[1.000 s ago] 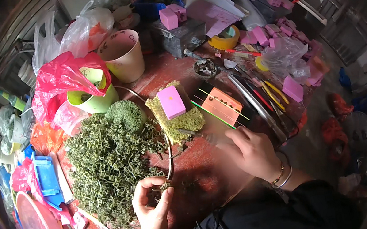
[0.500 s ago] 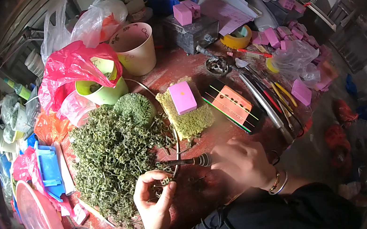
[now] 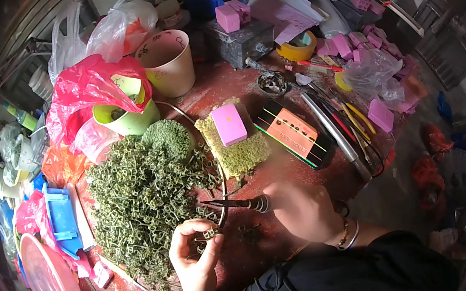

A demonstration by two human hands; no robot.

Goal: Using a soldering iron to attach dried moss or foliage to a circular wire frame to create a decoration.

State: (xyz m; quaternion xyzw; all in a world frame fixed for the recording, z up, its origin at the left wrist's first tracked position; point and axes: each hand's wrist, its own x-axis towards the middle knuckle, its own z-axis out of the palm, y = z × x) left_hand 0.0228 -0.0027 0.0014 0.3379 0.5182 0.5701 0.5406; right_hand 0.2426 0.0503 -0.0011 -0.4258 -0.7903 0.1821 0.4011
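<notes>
Seen from above, a heap of small, dull green metal-like pieces (image 3: 141,213) covers part of a worn red table (image 3: 271,236). The right hand (image 3: 306,210), right of the heap, is blurred and its fingers run together; they appear curled round the handle of a dark, slender tool (image 3: 232,203), most of that handle hidden. The tool's tip points left over the heap's near right edge; whether it touches cannot be told. The left hand (image 3: 195,256), at the heap's lower right edge, pinches one small greenish piece (image 3: 210,232) between thumb and fingertips, partly covering it. The left wrist, wearing a white bangle, rises from the lower edge of view; the right forearm, dark-sleeved with bracelets at the wrist, slants in from the lower right. Right of the heap lie a yellowish sponge (image 3: 250,156), a pink block (image 3: 230,125) on it, and an orange-and-black case (image 3: 291,131) with print too small to read. Beyond the heap, a white bucket (image 3: 174,73) carries dark marks, unclear from here.
</notes>
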